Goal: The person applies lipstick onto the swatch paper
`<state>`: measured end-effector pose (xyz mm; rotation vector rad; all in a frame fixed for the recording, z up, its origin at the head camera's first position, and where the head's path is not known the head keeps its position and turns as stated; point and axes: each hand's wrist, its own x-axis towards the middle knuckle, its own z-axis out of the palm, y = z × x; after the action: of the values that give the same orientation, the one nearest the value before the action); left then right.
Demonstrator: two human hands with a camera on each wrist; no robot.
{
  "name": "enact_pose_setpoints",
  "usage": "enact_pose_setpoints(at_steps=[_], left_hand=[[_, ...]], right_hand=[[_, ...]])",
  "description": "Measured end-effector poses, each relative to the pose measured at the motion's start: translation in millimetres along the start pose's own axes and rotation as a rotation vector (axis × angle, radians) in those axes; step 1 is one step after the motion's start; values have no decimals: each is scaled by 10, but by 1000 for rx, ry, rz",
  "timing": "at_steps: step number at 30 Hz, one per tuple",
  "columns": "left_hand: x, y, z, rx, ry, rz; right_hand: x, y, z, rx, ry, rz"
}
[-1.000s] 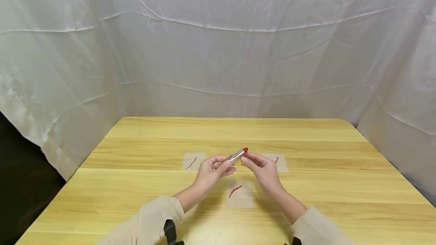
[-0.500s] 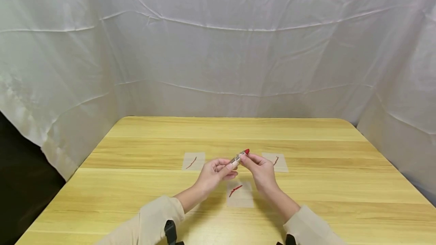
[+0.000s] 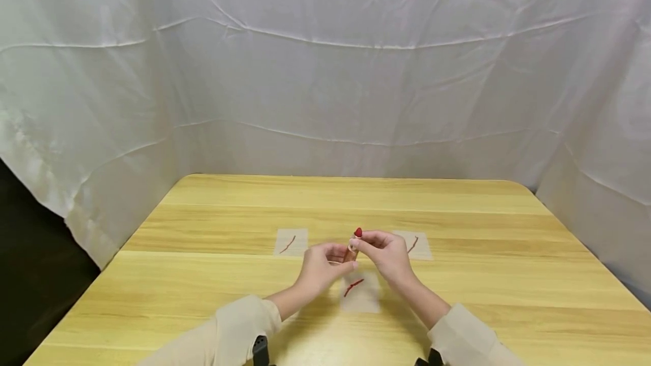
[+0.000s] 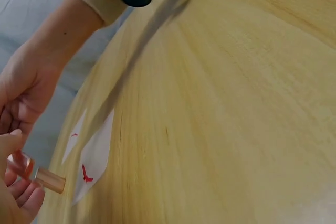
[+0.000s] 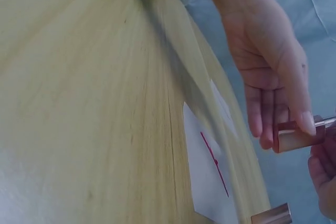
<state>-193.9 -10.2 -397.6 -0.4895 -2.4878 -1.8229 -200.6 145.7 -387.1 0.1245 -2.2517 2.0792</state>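
Observation:
A lipstick point(image 3: 358, 232) with its red tip up is between my two hands in the head view. My left hand point(image 3: 319, 269) holds its copper base; in the right wrist view the left thumb lies across that base point(image 5: 295, 140). My right hand point(image 3: 389, 254) pinches the upper tube just below the red tip, thumb in front, fingers behind. A copper-coloured cylinder, which looks like the cap point(image 4: 51, 180), appears to stand upright on the table under the hands. The head view hides it behind them.
On the wooden table point(image 3: 213, 225) lie three thin white sheets: a left one point(image 3: 280, 239), a right one point(image 3: 423, 248) and a near one point(image 3: 366, 301). Each bears a red stroke. A pale curtain point(image 3: 325, 89) hangs behind the table and along its sides.
My right thumb has moved onto the lipstick's tube, and both hands have come closer together and slightly lower. The lipstick has turned from slanting right to more upright, its tip shifting left.

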Motion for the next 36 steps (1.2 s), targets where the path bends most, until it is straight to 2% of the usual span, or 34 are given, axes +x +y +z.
enact_pose_setpoints(at_steps=[4,7,11,15,20,25,28,29,32,33,36], left_hand=[[28,3,46,86,46,56],[32,-1,64,123,73,68],[12,-9,74,110,82,76],[7,-19,76,68,64,74],[32,-29,58,14,22,46],[46,-12,22,-10,-27,43],[-7,126,-26,-10,-68,44],[-15,130,-37,-19,-83,39],[-25,127,-70,-34,-137,27],[-8,82,-75,-46,-160,27],[52,-30,-97,-117,-268,10]], right_hand=[[13,-9,20,-59,-14,-48],[12,-24,29,-84,-42,-87],[11,-39,25,-112,-79,-114],[25,-51,6,-152,-98,-114],[63,-59,-32,-192,-118,-127],[80,-68,-74,-172,-176,-181],[74,-65,-94,-162,-214,-199],[73,-65,-100,-164,-225,-206],[71,-76,-118,-178,-263,-228],[71,-83,-127,-183,-277,-237],[74,-116,-161,-185,-326,-254]])
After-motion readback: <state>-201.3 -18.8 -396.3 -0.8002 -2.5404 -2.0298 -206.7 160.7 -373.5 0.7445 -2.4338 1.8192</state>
